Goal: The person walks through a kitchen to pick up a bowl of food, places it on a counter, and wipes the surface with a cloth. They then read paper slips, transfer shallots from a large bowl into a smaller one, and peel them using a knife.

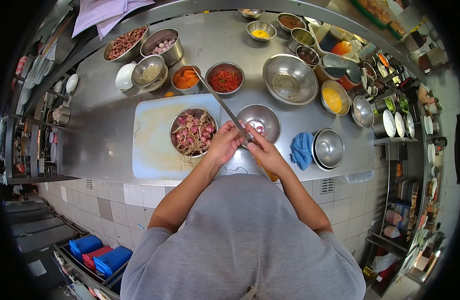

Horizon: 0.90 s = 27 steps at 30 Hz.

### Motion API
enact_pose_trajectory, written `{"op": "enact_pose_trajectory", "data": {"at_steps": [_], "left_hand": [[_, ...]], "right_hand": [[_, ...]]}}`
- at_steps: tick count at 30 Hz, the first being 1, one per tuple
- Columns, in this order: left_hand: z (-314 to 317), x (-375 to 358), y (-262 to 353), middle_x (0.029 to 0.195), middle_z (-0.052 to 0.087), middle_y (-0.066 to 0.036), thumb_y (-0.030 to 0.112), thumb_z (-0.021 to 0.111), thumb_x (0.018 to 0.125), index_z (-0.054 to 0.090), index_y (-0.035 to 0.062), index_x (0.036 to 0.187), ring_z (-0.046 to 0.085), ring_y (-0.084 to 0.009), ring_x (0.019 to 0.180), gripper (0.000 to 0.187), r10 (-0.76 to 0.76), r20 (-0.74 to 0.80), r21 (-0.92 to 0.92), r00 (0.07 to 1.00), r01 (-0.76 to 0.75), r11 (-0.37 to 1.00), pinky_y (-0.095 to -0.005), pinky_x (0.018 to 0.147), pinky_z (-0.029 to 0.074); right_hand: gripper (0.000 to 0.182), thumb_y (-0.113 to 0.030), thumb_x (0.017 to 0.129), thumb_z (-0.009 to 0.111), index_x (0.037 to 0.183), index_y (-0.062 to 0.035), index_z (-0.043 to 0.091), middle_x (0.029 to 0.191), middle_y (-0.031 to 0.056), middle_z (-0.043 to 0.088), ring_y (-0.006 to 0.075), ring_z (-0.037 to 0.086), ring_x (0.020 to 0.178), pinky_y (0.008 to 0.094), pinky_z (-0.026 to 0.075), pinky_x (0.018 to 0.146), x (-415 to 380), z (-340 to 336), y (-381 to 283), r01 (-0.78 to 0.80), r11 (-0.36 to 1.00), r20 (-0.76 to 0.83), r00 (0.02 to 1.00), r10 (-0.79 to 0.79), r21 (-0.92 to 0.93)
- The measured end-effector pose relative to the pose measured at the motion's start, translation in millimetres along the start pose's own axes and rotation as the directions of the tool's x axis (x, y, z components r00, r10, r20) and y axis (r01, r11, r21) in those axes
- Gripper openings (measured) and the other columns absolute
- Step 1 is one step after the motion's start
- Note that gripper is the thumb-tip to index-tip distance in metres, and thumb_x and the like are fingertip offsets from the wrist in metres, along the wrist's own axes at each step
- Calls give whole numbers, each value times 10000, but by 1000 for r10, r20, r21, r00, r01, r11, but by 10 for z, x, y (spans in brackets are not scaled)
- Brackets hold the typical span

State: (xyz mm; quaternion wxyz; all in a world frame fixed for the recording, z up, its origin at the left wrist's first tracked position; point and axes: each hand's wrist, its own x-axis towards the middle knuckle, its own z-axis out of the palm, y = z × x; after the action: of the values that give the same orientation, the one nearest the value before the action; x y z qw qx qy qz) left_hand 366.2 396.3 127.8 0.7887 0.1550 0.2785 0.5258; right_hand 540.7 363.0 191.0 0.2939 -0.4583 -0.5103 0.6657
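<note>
My right hand (264, 152) is closed on a knife (222, 104); its long blade points up and left, and the yellow-orange handle shows below the hand. My left hand (226, 144) is closed too, fingertips pinched close to the blade near my right fingers; what they hold is hidden. Left of it, a metal bowl of red shallots (194, 132) with dry stems and roots stands on the white cutting board (152, 135). Just beyond my hands is a metal bowl (272, 120) with a few pinkish shallot pieces (260, 128) inside.
Behind stand bowls of sliced carrots (186, 79) and red chili strips (225, 81), and a large perforated bowl (290, 80). A blue cloth (302, 150) lies beside stacked metal bowls (330, 148) at right. Pots of shallots (162, 46) stand at the back left. A shelf edge (215, 9) crosses overhead.
</note>
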Motion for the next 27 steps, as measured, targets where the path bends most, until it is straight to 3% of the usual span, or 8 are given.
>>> {"op": "enact_pose_trajectory", "data": {"at_steps": [2,5,8,12,20,26,27], "left_hand": [[-6,-4,6,1025,649,-44,105,602,926,587,86,1011,624,-155,945,88,-1,22,14,1000,0,1000,-302,823,514],[0,-3,-1,1029,648,-49,101,601,926,583,83,1011,624,-163,953,90,19,19,9,1000,-19,1000,-315,850,513],[48,-22,5,1005,649,-33,117,611,922,602,84,1031,624,-142,927,114,35,17,29,999,-36,999,-291,803,511],[35,-18,14,1046,648,-81,79,596,921,571,48,1042,627,-186,975,127,18,12,39,1000,-18,999,-338,897,512],[85,-29,61,1076,648,-101,53,600,913,574,13,1112,633,-213,1034,205,-38,-23,117,999,40,992,-327,871,530],[86,-37,40,1092,648,-99,35,575,918,558,10,1179,632,-191,1019,263,10,-13,183,1000,-7,983,-327,869,531],[70,-26,24,1107,642,-98,25,575,913,544,10,1202,627,-187,1026,291,35,-15,225,999,-31,974,-322,878,523]], "right_hand": [[571,-197,962,524,1490,-234,310,816,-13,472,58,454,651,211,418,500,-2,-14,8,-23,999,22,1000,22,29],[566,-187,966,545,1484,-232,321,971,-24,581,32,387,583,195,363,482,2,-33,24,-21,999,29,999,20,28],[551,-186,966,538,1478,-226,339,855,-30,535,38,391,576,197,365,480,-17,7,-66,16,1000,-2,1000,-16,22],[517,-188,977,497,1471,-227,352,734,-16,454,63,442,585,211,403,487,-24,-25,-102,-30,999,3,1000,30,23],[491,-190,1000,457,1475,-182,332,739,-2,468,65,455,590,207,421,478,46,-108,109,-85,951,-21,995,96,298],[517,-203,991,478,1483,-211,321,812,-2,480,59,449,626,206,398,477,43,-163,125,-73,987,-28,997,78,144],[529,-203,982,499,1482,-200,325,876,18,520,76,486,690,214,426,554,18,-158,108,-74,993,-36,996,77,92]]}}
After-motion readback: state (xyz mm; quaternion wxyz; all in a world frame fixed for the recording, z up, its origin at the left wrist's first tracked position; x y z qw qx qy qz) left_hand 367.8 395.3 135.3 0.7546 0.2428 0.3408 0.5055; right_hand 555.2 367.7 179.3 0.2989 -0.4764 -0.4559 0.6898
